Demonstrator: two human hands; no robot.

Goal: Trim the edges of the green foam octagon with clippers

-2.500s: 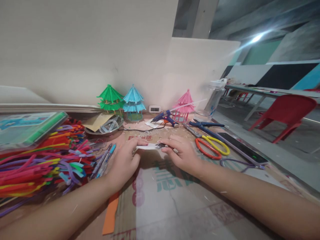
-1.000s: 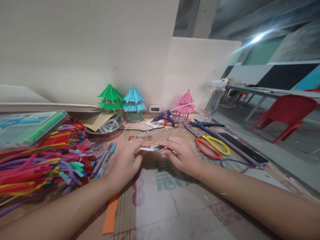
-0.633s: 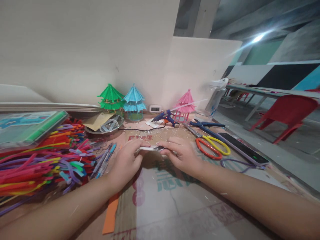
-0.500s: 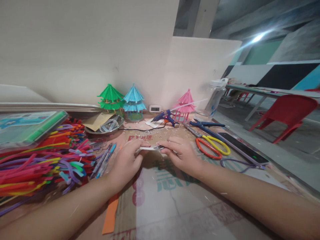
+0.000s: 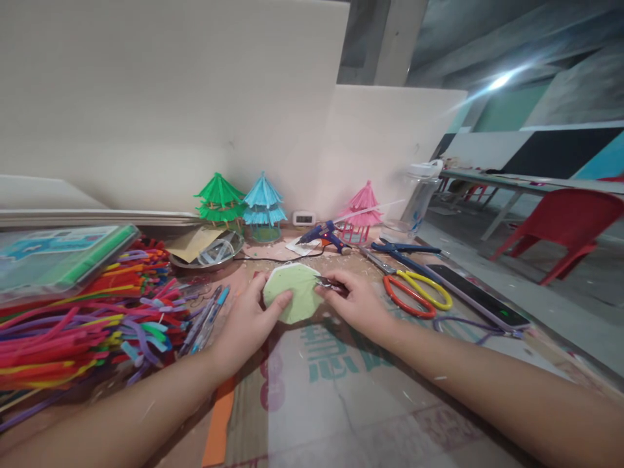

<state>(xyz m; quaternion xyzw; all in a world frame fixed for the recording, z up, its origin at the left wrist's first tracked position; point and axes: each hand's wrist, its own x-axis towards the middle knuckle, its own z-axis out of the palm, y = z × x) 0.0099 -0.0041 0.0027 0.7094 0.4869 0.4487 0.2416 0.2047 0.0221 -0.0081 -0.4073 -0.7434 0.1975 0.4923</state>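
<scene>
Green disc [image 5: 298, 291] just below frame centre, roughly round, no clear long axis, its left edge pinched by the left hand [image 5: 252, 317], the right hand [image 5: 359, 307] opposite gripping a small pointed tool [image 5: 329, 283], tip leftward at the disc's right edge.

On my feed, the left hand [image 5: 258, 312] and the right hand [image 5: 359, 304] are both bare, as are the wrists [image 5: 219, 354]. The left forearm [image 5: 168, 393] is uncovered as far as I can see, with a thin pale streak [image 5: 148, 409]; the right forearm [image 5: 487, 383], equally bare, shows a short whitish fleck [image 5: 440, 377].
</scene>
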